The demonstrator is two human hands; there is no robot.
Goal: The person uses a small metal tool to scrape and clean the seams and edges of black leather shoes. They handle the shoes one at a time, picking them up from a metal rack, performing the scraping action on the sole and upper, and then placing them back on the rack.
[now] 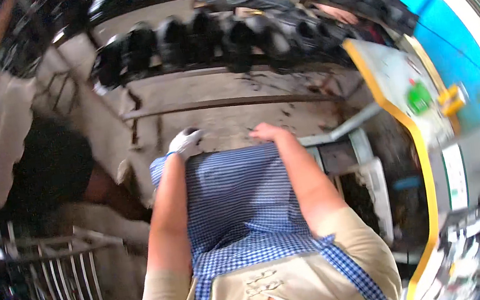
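My left hand (185,144), in a white glove with dark fingertips, is at the far left corner of the blue-and-white checked apron (239,192) that covers my lap. Its fingers point inward, a little apart, and I see nothing in them. Bare and slightly blurred, my right hand (268,131) is just beyond the apron's far right corner. The fingers there reach out toward the left, also with no object visible. A gap separates the two hands. Ahead of them, a row of black shoes (173,41) rests on a rack.
A metal rack bar (228,102) crosses low ahead. To my right is a yellow-edged work table (407,123) bearing a green item (418,97). Another person in dark shorts (44,162) is at my left, near a rack of metal bars (68,291).
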